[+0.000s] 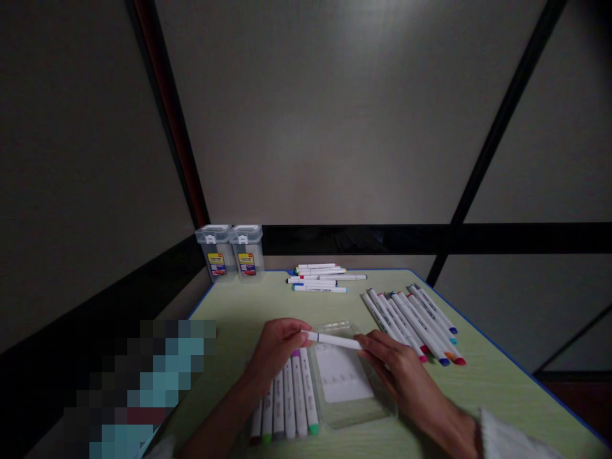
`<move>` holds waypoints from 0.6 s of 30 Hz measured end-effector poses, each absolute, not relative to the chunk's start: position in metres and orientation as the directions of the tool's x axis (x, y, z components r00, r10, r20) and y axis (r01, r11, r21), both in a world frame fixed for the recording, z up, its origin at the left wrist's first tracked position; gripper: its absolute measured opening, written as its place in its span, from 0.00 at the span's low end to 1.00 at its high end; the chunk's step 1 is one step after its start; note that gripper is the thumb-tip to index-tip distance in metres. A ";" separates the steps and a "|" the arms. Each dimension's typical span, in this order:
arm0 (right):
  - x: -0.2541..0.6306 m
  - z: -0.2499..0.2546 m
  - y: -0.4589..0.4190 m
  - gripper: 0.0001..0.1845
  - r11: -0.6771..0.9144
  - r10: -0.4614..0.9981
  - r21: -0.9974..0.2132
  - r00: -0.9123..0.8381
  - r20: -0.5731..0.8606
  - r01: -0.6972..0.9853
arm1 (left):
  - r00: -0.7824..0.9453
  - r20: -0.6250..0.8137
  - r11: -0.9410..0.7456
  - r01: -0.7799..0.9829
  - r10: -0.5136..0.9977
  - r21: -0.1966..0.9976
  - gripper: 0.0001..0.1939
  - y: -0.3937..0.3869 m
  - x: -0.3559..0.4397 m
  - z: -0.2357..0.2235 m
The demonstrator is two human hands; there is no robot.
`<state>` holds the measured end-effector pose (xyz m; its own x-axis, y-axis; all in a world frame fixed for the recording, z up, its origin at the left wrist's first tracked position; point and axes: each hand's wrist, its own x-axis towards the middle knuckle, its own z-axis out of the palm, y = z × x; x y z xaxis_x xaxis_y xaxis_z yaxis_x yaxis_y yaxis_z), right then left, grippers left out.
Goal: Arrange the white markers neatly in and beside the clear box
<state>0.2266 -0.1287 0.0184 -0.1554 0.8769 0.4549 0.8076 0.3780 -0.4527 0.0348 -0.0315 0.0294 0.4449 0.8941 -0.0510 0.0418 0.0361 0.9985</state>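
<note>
A white marker [337, 342] is held crosswise between my two hands, above the clear plastic case. My left hand [278, 350] pinches its left end, where a dark ring shows. The right end sits between the fingers of my right hand [399, 366]. Beneath lies the open clear case [329, 417] with a white card [345, 376] in its tray. Several markers [296, 398] with coloured ends lie side by side in the left part, close under my left hand, which hides their far ends.
Several white markers [421, 319] with coloured tips lie in a row at the right. More markers [319, 280] are piled at the table's far edge. Two lidded clear boxes [247, 255] stand at the back left. The green table [239, 306] has a blue edge.
</note>
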 end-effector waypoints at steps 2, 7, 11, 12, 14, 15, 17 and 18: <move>0.227 0.017 -0.129 0.15 0.389 0.869 -0.443 -0.163 0.467 0.807 | 0.442 -0.049 0.039 0.033 0.896 0.999 0.06 -0.033 0.035 0.030; 0.228 0.016 -0.130 0.15 0.439 0.836 -0.418 -0.191 0.515 0.796 | 0.429 -0.039 0.029 0.029 0.903 0.999 0.06 -0.033 0.035 0.032; 0.229 0.014 -0.129 0.15 0.477 0.803 -0.395 -0.207 0.558 0.785 | 0.424 -0.028 0.025 0.013 0.905 1.000 0.07 -0.030 0.035 0.029; 0.229 0.013 -0.129 0.15 0.487 0.790 -0.383 -0.209 0.576 0.785 | 0.418 -0.027 0.027 0.005 0.908 1.000 0.07 -0.030 0.035 0.028; 0.229 0.010 -0.130 0.16 0.509 0.755 -0.346 -0.216 0.619 0.788 | 0.402 -0.024 0.034 -0.020 0.915 0.999 0.08 -0.028 0.034 0.025; 0.230 0.009 -0.130 0.16 0.521 0.736 -0.321 -0.225 0.639 0.791 | 0.395 -0.021 0.039 -0.038 0.919 0.999 0.08 -0.028 0.034 0.024; 0.231 0.008 -0.131 0.18 0.538 0.697 -0.259 -0.250 0.673 0.802 | 0.382 -0.027 0.057 -0.068 0.924 0.996 0.09 -0.027 0.035 0.022; 0.231 0.007 -0.132 0.18 0.543 0.676 -0.223 -0.263 0.689 0.809 | 0.378 -0.036 0.068 -0.072 0.925 0.995 0.09 -0.027 0.035 0.022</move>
<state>0.2312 -0.1318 0.0074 -0.2634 0.6757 0.6885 0.8093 0.5432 -0.2235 0.0347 -0.0274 0.0222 0.3778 0.9252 -0.0356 -0.0719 0.0677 0.9951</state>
